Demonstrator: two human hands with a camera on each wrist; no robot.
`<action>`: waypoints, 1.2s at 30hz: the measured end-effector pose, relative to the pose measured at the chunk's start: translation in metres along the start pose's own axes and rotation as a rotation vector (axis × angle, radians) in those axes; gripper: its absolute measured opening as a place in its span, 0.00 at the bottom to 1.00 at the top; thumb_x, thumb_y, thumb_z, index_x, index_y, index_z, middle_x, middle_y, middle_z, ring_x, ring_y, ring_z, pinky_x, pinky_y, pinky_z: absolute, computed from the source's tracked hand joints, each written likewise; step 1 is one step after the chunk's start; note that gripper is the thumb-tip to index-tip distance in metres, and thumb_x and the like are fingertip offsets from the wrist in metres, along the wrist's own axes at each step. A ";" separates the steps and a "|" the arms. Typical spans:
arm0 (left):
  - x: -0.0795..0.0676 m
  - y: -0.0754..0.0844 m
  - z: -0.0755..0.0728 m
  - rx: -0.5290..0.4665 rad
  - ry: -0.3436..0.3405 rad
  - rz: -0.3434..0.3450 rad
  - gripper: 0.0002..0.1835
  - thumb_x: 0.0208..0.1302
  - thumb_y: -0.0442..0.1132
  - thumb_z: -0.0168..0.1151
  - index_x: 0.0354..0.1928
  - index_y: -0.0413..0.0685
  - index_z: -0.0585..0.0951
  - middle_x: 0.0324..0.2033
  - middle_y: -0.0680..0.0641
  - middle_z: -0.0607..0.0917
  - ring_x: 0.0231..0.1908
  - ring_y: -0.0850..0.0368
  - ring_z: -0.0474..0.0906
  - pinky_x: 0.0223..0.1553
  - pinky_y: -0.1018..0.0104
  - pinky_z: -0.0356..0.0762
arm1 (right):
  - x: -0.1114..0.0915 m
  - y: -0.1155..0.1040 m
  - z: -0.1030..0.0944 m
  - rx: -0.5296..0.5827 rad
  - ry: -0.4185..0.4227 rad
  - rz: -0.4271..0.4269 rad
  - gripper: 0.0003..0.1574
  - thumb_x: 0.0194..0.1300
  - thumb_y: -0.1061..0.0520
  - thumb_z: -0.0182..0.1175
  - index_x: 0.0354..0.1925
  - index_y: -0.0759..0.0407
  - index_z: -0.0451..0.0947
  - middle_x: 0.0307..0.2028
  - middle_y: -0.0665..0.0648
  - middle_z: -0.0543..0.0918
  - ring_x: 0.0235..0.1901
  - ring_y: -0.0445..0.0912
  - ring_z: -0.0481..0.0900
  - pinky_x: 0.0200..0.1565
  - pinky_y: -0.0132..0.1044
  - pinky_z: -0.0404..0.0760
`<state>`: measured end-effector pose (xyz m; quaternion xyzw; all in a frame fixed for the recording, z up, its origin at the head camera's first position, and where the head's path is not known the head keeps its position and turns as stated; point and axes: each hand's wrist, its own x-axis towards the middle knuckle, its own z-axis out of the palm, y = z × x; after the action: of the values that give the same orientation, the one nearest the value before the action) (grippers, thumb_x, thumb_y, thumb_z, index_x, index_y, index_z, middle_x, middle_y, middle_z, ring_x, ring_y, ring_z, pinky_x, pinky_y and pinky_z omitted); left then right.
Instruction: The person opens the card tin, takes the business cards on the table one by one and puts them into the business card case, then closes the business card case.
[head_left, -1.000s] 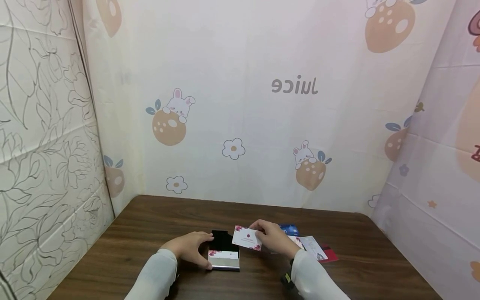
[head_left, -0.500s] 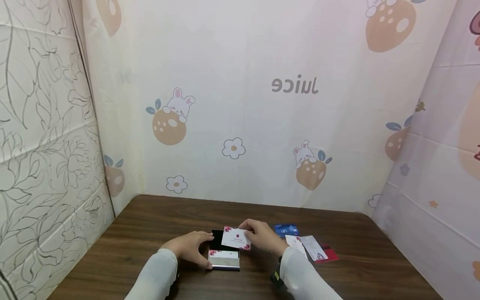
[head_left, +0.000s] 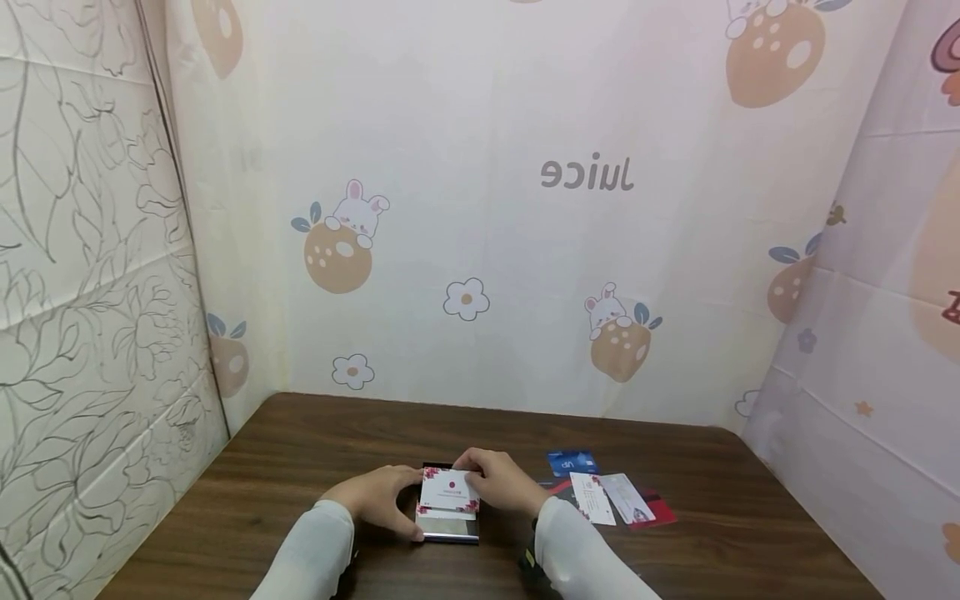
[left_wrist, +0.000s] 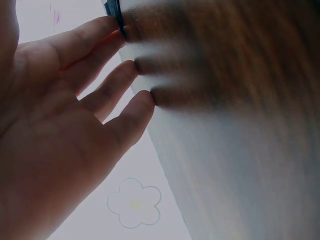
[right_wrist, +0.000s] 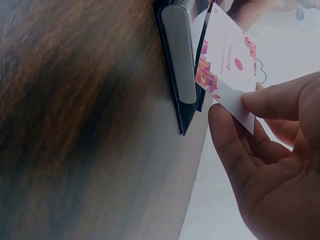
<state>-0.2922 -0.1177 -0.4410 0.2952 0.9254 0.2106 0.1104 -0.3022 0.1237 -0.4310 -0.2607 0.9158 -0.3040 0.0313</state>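
Observation:
An opened card case point(head_left: 447, 527), with a silvery front and black lid, lies on the table with a floral card inside. My left hand point(head_left: 378, 497) spans its left side, thumb at the near corner and index finger by the lid. In the left wrist view its fingers point(left_wrist: 117, 82) are extended, tips against the table. My right hand point(head_left: 504, 483) pinches a white business card point(head_left: 448, 490) with pink floral corners by its right end, between thumb and fingers. The card is tilted over the case; in the right wrist view its lower edge is close to the case point(right_wrist: 178, 55).
On the right of the wooden table point(head_left: 300, 454) lie a blue card point(head_left: 572, 462), a white card point(head_left: 592, 500), a card with a small picture point(head_left: 626, 497) and a red card point(head_left: 662, 510), partly overlapping. A printed curtain point(head_left: 480, 217) stands behind the table.
My right hand has carried the business card leftward and nearer, from beside the case to over it. The left hand has stayed in place. More of the loose cards now shows.

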 end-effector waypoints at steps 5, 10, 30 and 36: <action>0.001 -0.003 0.002 0.003 0.001 0.008 0.51 0.39 0.65 0.69 0.64 0.45 0.68 0.62 0.43 0.70 0.61 0.47 0.62 0.61 0.44 0.64 | 0.001 0.000 0.001 0.003 0.000 -0.004 0.11 0.66 0.59 0.53 0.44 0.49 0.78 0.35 0.46 0.80 0.32 0.39 0.73 0.38 0.38 0.77; 0.002 -0.003 0.002 -0.001 0.001 0.011 0.51 0.38 0.65 0.69 0.64 0.44 0.68 0.62 0.43 0.70 0.61 0.46 0.62 0.61 0.44 0.64 | 0.000 0.000 0.002 0.004 -0.001 -0.005 0.11 0.66 0.59 0.53 0.44 0.48 0.78 0.36 0.47 0.80 0.32 0.39 0.73 0.40 0.39 0.78; 0.000 0.001 -0.002 0.001 -0.006 0.024 0.50 0.39 0.64 0.69 0.64 0.44 0.68 0.63 0.43 0.70 0.61 0.45 0.61 0.60 0.42 0.63 | -0.002 0.000 0.007 -0.025 -0.080 0.025 0.15 0.56 0.53 0.65 0.44 0.47 0.78 0.39 0.47 0.81 0.36 0.41 0.73 0.49 0.48 0.78; -0.001 0.001 -0.001 -0.006 -0.002 0.028 0.50 0.39 0.64 0.69 0.64 0.45 0.69 0.63 0.43 0.70 0.62 0.46 0.61 0.60 0.42 0.63 | -0.004 0.002 0.008 -0.023 -0.112 0.026 0.15 0.55 0.51 0.66 0.43 0.48 0.79 0.37 0.46 0.80 0.35 0.40 0.73 0.46 0.45 0.78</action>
<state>-0.2907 -0.1176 -0.4397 0.3079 0.9205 0.2146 0.1091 -0.2978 0.1227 -0.4385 -0.2658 0.9193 -0.2781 0.0837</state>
